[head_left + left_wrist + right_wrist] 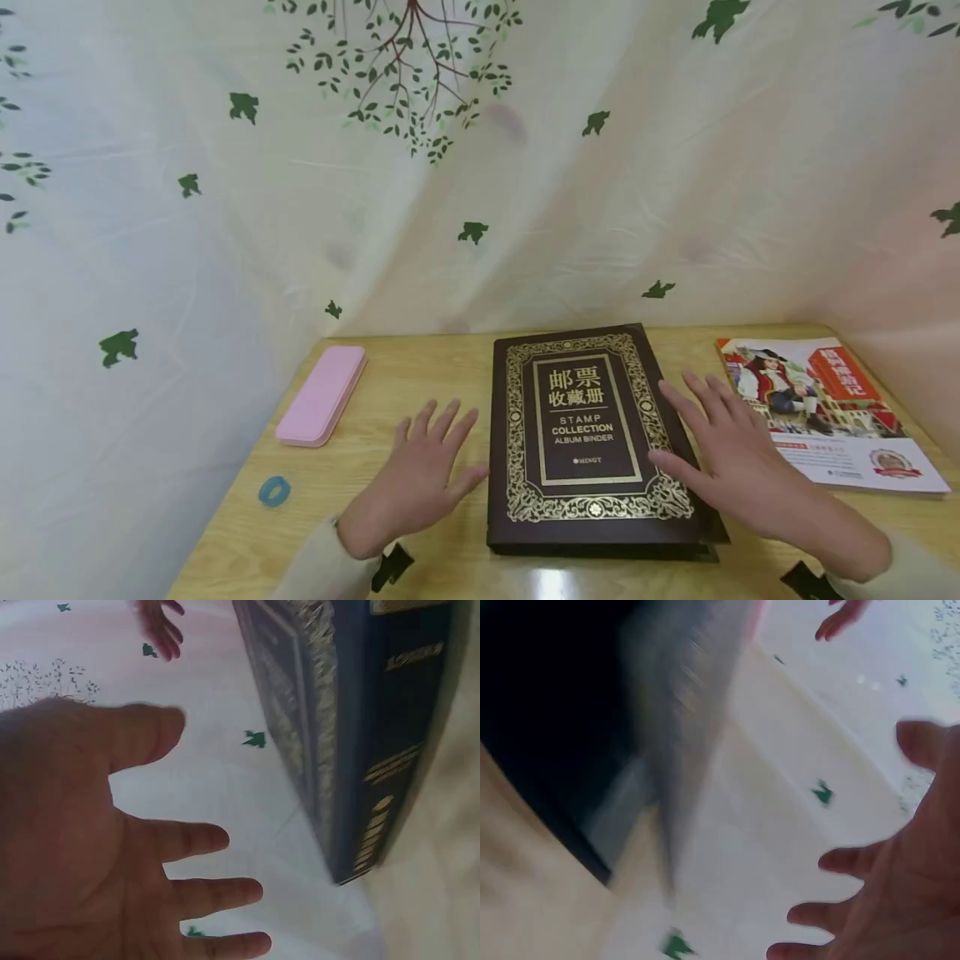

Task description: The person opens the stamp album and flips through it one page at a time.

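Note:
A dark brown stamp album (592,500) with gold lettering and a gold ornamental border lies on the table. Its spine (397,735) faces the left hand. In the right wrist view its cover (690,697) is blurred and stands apart from the part below it. My left hand (420,479), fingers spread, is just left of the album, the thumb close to its left edge. Over the right edge of the album is my right hand (742,467), also with fingers spread. Nothing is held in either hand, and the wrist views show both palms bare.
A pink case (321,396) lies at the table's left, with a small blue ring (274,491) nearer the front. To the right of the album is a colourful magazine (825,408). A pale curtain with leaf patterns (420,250) hangs behind the wooden table (427,367).

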`<state>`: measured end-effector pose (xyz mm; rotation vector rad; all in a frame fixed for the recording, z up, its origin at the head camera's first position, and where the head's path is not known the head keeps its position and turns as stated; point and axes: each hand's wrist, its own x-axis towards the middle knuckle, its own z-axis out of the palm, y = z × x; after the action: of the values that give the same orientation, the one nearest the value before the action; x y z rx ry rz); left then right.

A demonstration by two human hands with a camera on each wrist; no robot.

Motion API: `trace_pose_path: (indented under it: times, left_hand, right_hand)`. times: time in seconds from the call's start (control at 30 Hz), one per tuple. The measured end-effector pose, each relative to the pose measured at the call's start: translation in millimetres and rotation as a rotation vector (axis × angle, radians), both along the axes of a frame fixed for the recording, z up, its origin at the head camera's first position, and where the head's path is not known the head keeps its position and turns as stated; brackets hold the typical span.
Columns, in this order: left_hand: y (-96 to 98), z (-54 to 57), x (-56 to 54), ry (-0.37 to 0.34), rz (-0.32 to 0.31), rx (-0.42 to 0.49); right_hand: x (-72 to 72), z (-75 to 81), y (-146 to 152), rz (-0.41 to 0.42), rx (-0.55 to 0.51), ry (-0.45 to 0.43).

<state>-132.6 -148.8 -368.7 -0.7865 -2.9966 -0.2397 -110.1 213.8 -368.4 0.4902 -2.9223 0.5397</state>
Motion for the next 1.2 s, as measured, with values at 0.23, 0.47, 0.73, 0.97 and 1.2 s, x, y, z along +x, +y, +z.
trace_pose_path:
  times: [0.23, 0.47, 0.73, 0.97, 1.2]
  left_hand:
    - [10.5, -44.2, -10.1, -0.098, -0.101, 0.006]
    - [17.6, -58.6, -12.3, -0.124, -0.072, 0.013]
    - [29.6, -57.5, -12.8, -0.095, -0.101, 0.006]
    - [41.7, -54.9, -13.8, -0.125, -0.133, 0.043]
    - [43.4, -55.2, -16.5, -0.171, -0.179, 0.045]
  right_hand:
    - [7.7, -37.4, 1, -0.047, -0.034, -0.046]
    - [14.3, -46.8, 7, -0.051, -0.13, -0.148]
    - [18.7, -34.1, 20, -0.054, -0.199, -0.164]
    - [23.3, -9.0, 40, -0.043, -0.322, -0.088]
    - [23.0, 16.0, 39, 0.087, -0.439, 0.119]
